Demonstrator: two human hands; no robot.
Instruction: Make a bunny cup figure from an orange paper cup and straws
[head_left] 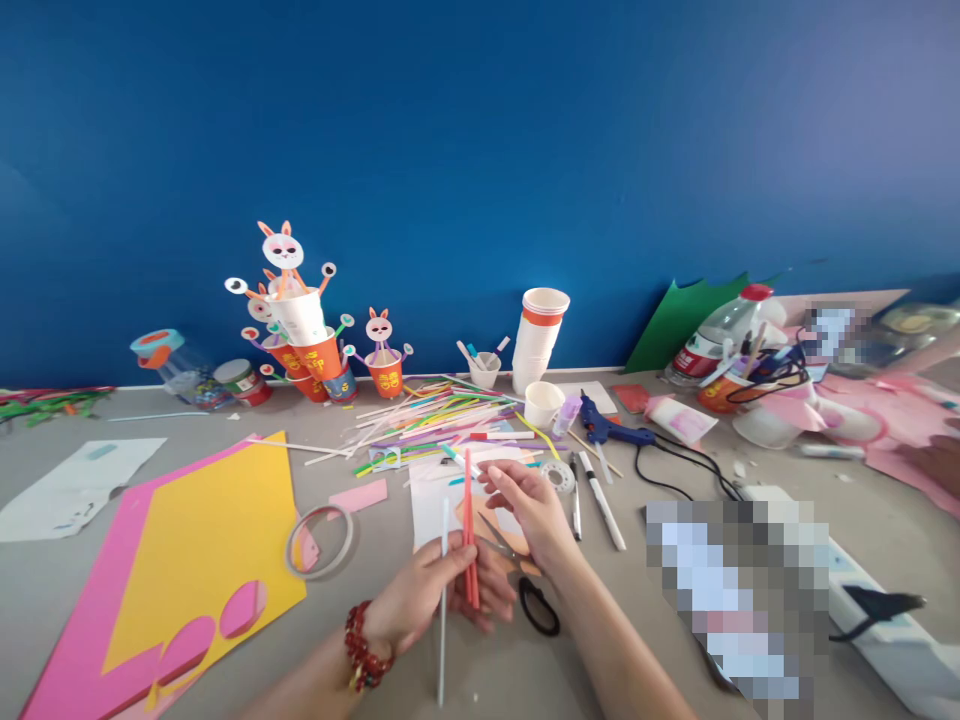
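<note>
My left hand (450, 585), with a red bead bracelet (365, 648) at its wrist, is closed around red straw-like sticks (469, 500) and a long white one (442, 640), all standing nearly upright. Just right of the sticks' upper part is my right hand (529, 505), its fingers loosely bent and apart, with nothing visible in them. Scissors (538, 608) with black handles lie under my hands, partly hidden. White paper (427, 510) and a heap of multicoloured sticks (435, 415) lie just beyond.
Left are yellow card (210, 540), pink card (82, 620) and a tape roll (321, 575). Rabbit-faced cups (319, 350) and a paper cup stack (538, 340) stand by the blue wall. A glue gun (607, 428), markers (600, 505) and a bottle (724, 335) are right. Another person's hand (941, 465) shows far right.
</note>
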